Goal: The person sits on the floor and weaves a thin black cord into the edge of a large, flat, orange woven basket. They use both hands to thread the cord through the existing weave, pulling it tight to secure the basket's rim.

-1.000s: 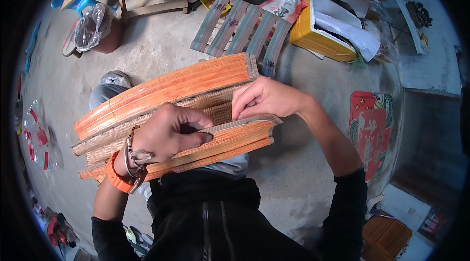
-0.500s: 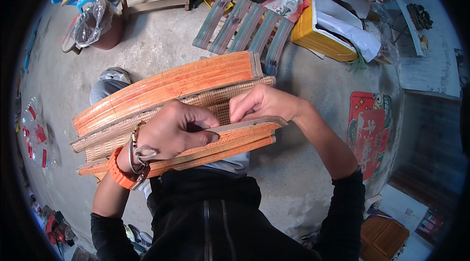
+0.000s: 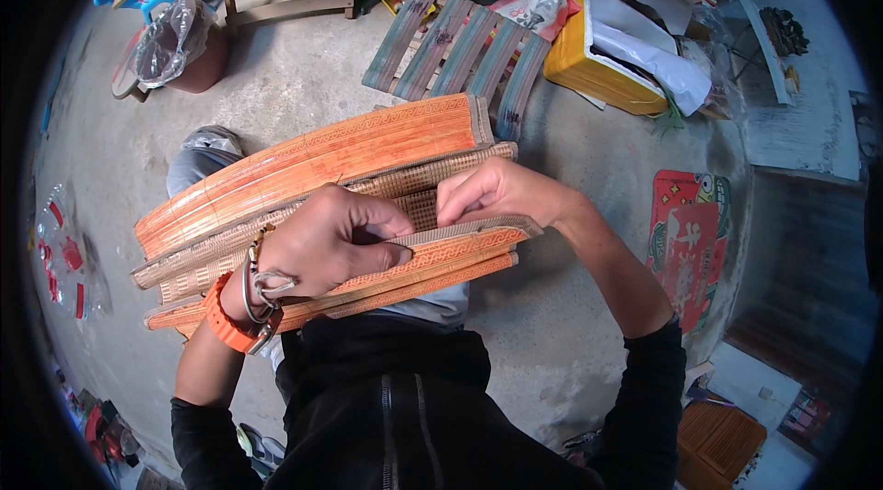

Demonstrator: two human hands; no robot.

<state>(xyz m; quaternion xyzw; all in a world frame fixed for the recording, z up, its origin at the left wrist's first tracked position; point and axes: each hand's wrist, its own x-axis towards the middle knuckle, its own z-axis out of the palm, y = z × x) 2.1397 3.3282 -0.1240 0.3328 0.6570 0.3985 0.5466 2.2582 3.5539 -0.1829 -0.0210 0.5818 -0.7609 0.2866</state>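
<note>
A folded bamboo mat (image 3: 313,145), orange with patterned bands and beige woven backing, lies across my lap in several layers. My left hand (image 3: 336,246), with bracelets and an orange watch on its wrist, grips the near folded edge, thumb and fingers pinched on it. My right hand (image 3: 483,196) is inside the fold on the right, fingers curled behind that near edge against the woven backing; its fingertips are partly hidden, so what they pinch is unclear.
Beyond the mat are a striped webbing seat (image 3: 423,39), a yellow box with papers (image 3: 570,67) and a lined bucket (image 3: 207,62). Plastic bottles (image 3: 60,251) lie left. A red printed board (image 3: 690,223) is right. A wooden frame (image 3: 290,10) stands at the back.
Since a second ago both hands and the mat's near edge have shifted slightly, my left hand rightward and a little up. Both keep their hold, and the folds look much the same.
</note>
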